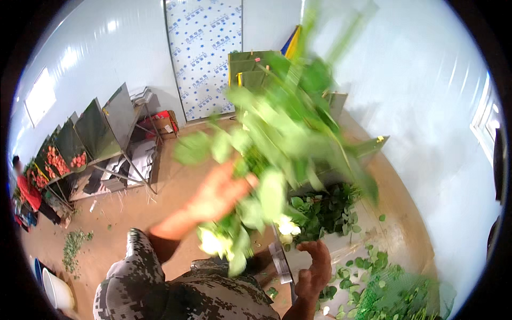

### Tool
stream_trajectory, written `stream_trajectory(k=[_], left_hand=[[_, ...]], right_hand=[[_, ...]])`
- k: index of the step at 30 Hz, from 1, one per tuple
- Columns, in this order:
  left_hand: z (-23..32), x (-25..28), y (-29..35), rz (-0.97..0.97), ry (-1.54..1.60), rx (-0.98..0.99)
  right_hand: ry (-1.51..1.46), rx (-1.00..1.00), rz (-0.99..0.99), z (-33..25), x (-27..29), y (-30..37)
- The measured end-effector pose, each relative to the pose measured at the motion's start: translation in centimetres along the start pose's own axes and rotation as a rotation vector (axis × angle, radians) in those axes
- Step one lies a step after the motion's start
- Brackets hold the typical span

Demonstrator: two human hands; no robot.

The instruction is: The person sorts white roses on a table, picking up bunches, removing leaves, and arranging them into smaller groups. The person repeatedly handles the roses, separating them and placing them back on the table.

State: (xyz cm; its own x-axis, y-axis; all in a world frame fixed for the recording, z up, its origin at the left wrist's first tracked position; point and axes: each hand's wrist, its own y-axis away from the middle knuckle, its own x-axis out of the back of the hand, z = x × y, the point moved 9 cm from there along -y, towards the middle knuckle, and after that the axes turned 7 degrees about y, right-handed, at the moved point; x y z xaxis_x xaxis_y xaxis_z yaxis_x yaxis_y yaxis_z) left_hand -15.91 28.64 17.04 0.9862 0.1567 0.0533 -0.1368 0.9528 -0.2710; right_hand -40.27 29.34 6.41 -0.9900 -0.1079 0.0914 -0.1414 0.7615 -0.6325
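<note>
My left hand point(221, 192) is closed around leafy green stems point(288, 122), smeared by motion. The bunch is raised in front of me, stems upward, and white roses point(215, 242) hang at its lower end. Another white rose point(288, 226) shows just right of them. Lower down, my right hand point(314, 266) is half curled with a gap between thumb and fingers, and nothing shows in it. It hovers at the near left edge of a worktable point(341, 250) strewn with loose leaves point(368, 266).
Dark green foliage point(325, 213) is heaped on the table, and green netting point(394, 293) lies at its near right. Racks with orange flowers point(56, 160) stand at left, near a person in red point(31, 192). A white bucket point(57, 288) sits lower left; a patterned door point(205, 58) is behind.
</note>
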Motion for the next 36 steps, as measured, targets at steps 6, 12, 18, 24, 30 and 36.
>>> stream_trajectory(k=[6,12,18,24,30,36], left_hand=[[5.0,20.8,-10.6,0.541,-0.564,-0.493],[-1.4,29.6,-27.8,0.514,-0.786,-0.495],[-15.9,24.8,-45.5,0.065,-0.890,-0.142],[-34.2,16.2,-48.1,-0.532,-0.878,0.000],[-27.0,27.4,-40.2,0.083,-0.527,-0.150],[-20.1,19.1,-16.7,-0.054,-0.954,-0.412]], right_hand=[[-0.056,-0.353,-0.009,8.9,0.2,-0.2],[-0.085,-0.594,0.482,15.7,5.0,1.5],[-0.042,-0.858,0.911,16.0,5.6,7.0],[0.206,-1.084,1.019,16.9,3.6,9.9],[0.274,-1.117,0.991,18.6,3.9,10.2],[0.578,-1.142,0.746,22.5,2.4,4.5]])
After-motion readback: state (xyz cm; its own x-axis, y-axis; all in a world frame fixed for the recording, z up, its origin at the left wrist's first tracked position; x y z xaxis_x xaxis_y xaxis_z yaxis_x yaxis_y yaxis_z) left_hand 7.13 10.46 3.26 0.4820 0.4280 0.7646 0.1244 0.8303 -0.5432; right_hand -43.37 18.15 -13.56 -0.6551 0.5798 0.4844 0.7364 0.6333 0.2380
